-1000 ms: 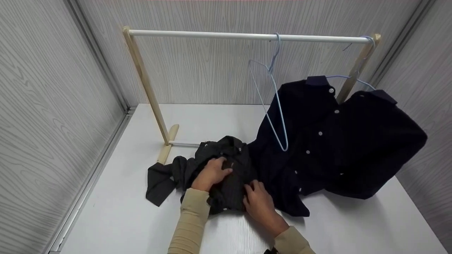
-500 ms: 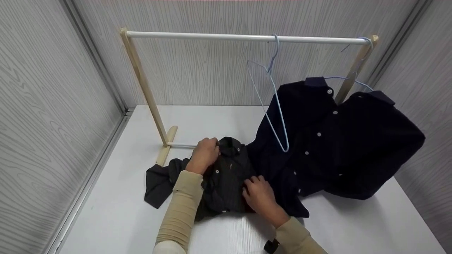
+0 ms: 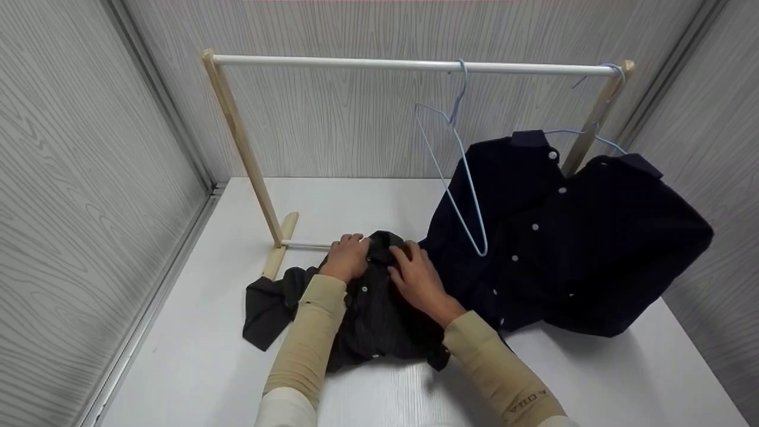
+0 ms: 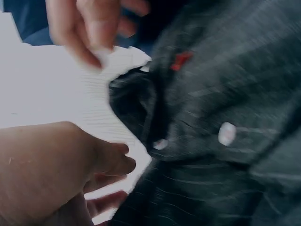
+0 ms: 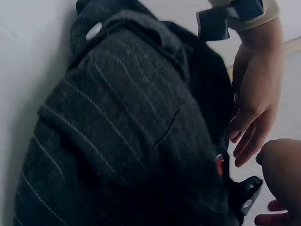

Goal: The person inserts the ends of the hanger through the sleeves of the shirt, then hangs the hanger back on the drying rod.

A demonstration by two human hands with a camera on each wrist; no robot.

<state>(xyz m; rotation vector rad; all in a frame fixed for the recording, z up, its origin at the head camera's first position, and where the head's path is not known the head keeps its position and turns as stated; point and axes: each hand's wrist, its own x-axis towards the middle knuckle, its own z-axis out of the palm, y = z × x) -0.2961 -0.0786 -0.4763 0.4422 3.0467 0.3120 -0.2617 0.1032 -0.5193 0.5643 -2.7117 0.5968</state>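
A dark grey pinstriped button-up shirt (image 3: 376, 323) lies bunched on the white table, with one sleeve (image 3: 267, 308) stretched out to the left. My left hand (image 3: 348, 256) is at the left side of its collar, fingers loosely bent. On the collar's other side is my right hand (image 3: 420, 279), its fingers spread toward the cloth. In the left wrist view, white buttons (image 4: 227, 134) and a small red tag (image 4: 181, 60) show on the shirt, and neither hand visibly pinches it. The right wrist view has pinstriped cloth (image 5: 127, 103) filling its middle.
A wooden garment rack with a white rail (image 3: 356, 61) stands behind. From the rail hangs a bare light-blue wire hanger (image 3: 456, 110). A navy button-up shirt (image 3: 622, 249) hangs on another hanger at the right end, its lower part reaching beside the grey shirt.
My left hand has moved up and slightly left from the shirt's middle to its collar. My right hand has risen from the shirt's lower right side to the collar. The shirt front lies flatter.
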